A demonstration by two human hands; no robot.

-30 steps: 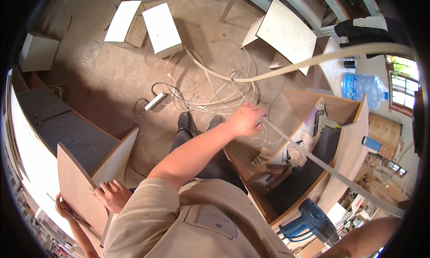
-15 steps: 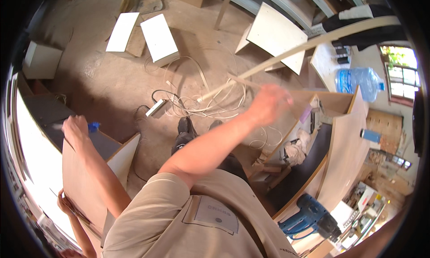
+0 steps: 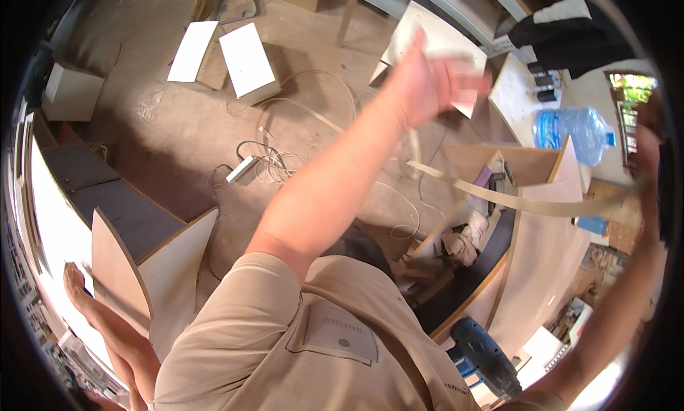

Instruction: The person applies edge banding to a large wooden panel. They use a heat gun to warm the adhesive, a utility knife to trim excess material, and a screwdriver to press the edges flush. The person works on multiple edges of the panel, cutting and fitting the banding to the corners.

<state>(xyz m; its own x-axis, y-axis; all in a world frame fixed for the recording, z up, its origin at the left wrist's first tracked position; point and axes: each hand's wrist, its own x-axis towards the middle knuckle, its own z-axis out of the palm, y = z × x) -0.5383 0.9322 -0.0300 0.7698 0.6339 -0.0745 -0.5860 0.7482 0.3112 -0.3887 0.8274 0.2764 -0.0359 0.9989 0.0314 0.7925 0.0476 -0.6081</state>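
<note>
My left hand (image 3: 438, 79) reaches out over the floor at upper centre, blurred, its fingers apart and nothing seen in them. A long, thin beige strip (image 3: 513, 203), like edge banding, sags in a curve below that hand. One end of it hangs free over the cabinet at right, and the other runs to my raised right hand (image 3: 645, 144) at the right rim. That hand is dark and partly cut off, but looks closed on the strip. More pale strip (image 3: 306, 110) lies in loose loops on the floor.
At right, an open cabinet carcass (image 3: 499, 283) holds a crumpled cloth (image 3: 467, 238); a blue-black pistol-shaped power tool (image 3: 484, 354) lies near me. Beyond stands a large water bottle (image 3: 570, 133). White panel boxes (image 3: 247, 62) stand ahead. A co-worker's hand (image 3: 75, 279) rests by the left cabinet (image 3: 135, 211).
My left hand has moved up and forward. The strip has swung down and to the right, and my right hand has come into view. The co-worker's arms have drawn back toward the lower left.
</note>
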